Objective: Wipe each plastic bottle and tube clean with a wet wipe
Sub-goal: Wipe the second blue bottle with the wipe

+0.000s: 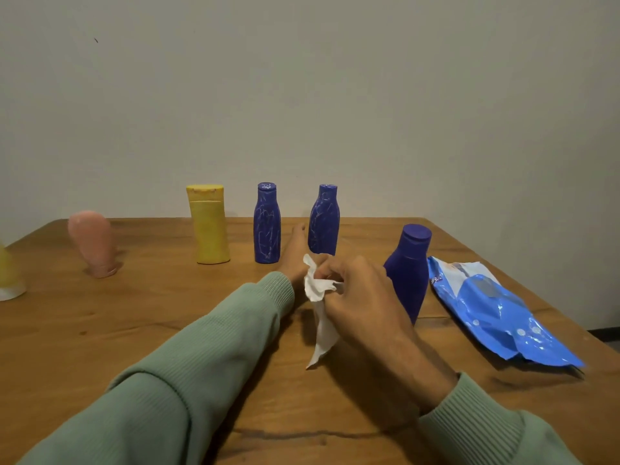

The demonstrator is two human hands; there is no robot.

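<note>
Wet wipe [318, 292] hangs crumpled, pinched in the right hand [364, 297], 1 plain blue bottle [407, 273] just right of that hand, while the left hand [297, 256] lies straight-fingered, grasping nothing, just left of 1 scribbled blue bottle [323, 223].

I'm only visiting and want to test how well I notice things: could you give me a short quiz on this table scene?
1. True or false: the blue wipe pack lies on the table at the person's right.
2. How many dark blue bottles stand upright? A two, B three, C four.
3. Fill in: the white wipe is gripped by the ___ hand.
Key: 1 true; 2 B; 3 right, since the right hand grips it.
</note>
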